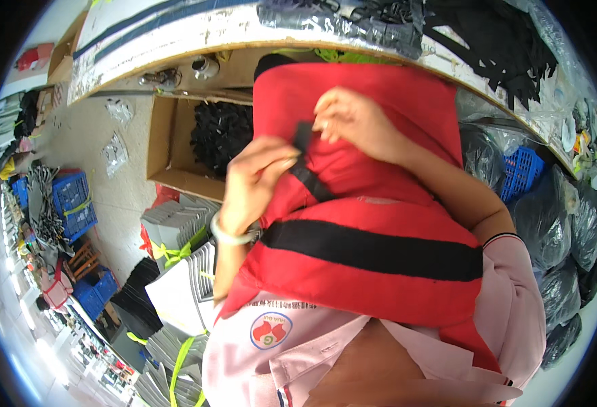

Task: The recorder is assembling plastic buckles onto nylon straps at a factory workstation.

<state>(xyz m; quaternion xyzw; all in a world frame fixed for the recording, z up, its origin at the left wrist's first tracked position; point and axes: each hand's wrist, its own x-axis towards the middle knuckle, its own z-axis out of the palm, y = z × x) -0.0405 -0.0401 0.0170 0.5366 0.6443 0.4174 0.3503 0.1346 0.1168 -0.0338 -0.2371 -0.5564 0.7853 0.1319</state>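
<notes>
My left hand pinches a short black fabric strap above my lap, its free end pointing up. Close to that end is my right hand, its fingers curled together and slightly blurred; whether they hold anything is hidden. Another black strip lies on the red apron just below the strap. A wide black band crosses the apron nearer my chest.
A cardboard box of black pieces stands left of my lap. Ahead runs a white worktable with black strips. Grey stacks lie left; black plastic bags and a blue basket stand right.
</notes>
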